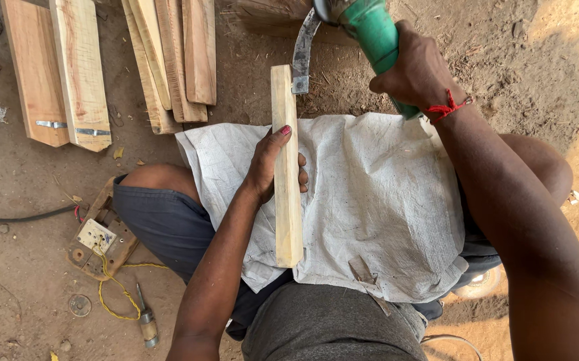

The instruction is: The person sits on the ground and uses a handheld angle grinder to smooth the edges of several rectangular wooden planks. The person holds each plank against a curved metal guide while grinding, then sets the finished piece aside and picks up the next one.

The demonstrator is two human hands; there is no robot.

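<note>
The left hand (270, 167) is wrapped around a pale wooden strip (286, 167) lying on a white woven sack (376, 200) over the lap. Beyond it, the right hand (418, 70) is clamped on a green power tool (373, 30), its head cut off by the frame's top edge.

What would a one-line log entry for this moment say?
left hand: grips wooden strip on white sack over lap | right hand: holds green angle grinder near strip's far end | planks: on ground
</note>
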